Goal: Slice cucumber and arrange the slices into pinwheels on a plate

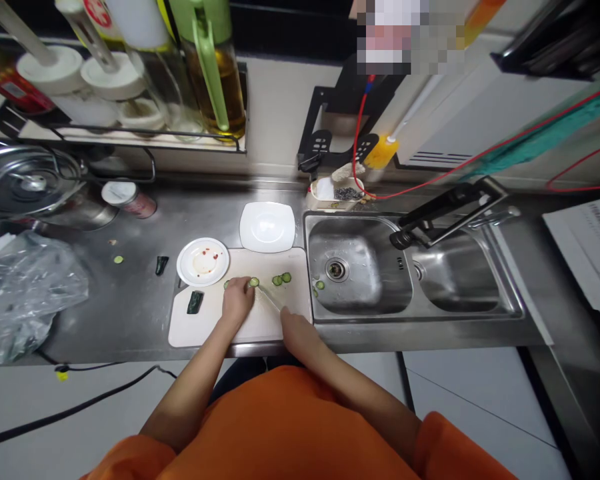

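My left hand [237,303] is closed over a piece of cucumber [254,283] on the white cutting board [265,327]; most of the piece is hidden under the fingers. In my right hand [299,333] is a knife [270,299], its blade angled up and left to the cucumber's cut end. Several cucumber slices [281,279] lie on the board right of the blade. A dark green cucumber chunk [195,303] rests at the board's left side. Behind the board stand a square white dish [267,227] and a round white plate [181,263] with red bits on it.
A double steel sink [360,313] adjoins the board on the right, with a black faucet [440,210] over it. Another dark green piece [161,265] lies on the counter. Farther left are a plastic bag [35,287], a lidded pot [80,207] and a jar [129,199].
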A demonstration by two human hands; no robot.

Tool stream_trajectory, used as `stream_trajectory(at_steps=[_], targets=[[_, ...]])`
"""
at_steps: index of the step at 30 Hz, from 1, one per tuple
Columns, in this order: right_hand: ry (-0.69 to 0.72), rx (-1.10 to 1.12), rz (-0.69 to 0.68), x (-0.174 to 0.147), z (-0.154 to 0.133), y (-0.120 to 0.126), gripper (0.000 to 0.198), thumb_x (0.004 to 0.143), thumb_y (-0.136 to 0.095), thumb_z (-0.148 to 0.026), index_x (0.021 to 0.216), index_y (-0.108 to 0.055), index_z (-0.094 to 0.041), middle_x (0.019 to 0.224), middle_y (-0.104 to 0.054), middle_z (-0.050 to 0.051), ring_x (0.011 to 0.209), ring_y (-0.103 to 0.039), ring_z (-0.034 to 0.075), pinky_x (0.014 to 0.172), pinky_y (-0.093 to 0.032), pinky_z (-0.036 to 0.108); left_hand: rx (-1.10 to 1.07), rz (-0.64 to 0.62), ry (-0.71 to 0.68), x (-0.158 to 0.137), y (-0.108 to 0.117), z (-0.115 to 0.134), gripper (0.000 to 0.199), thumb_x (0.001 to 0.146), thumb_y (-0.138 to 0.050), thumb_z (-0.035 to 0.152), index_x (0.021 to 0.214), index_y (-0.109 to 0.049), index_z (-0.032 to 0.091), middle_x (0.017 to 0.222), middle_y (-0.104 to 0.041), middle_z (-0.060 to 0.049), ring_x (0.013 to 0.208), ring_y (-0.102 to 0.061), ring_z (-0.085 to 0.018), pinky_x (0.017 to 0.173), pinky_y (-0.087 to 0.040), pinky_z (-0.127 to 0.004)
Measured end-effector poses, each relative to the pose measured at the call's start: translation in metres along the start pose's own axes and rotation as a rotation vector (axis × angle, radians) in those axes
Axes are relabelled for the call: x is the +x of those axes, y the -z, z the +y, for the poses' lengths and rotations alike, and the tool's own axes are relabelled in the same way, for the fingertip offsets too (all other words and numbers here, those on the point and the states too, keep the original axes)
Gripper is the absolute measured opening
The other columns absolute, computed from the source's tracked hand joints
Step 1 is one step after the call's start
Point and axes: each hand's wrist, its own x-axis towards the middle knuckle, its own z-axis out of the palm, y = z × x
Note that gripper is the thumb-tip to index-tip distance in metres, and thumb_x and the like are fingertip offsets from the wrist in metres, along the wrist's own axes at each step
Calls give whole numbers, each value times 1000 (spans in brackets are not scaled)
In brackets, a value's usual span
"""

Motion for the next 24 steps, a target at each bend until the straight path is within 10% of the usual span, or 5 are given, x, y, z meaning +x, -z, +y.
stream_trajectory(at_steps=[14,24], targets=[[-48,6,-48,-10,8,-1,39,84,-34,2,120,-43,-11,99,-64,18,100,-62,26,75,-48,32,-135,-47,129,5,18,14,17,77,-52,33,75,-63,20,70,-66,-1,65,-56,-15,66,-41,-27],[-53,28,-61,-8,11,-2,39,84,-35,0,121,-44,-11,101,-64,17,100,-62,25,76,-48,32,-212,53,434,-3,55,-20,28,70,-60,46,78,-66,20,73,-68,0,68,-60,-16,70,-42,-27]])
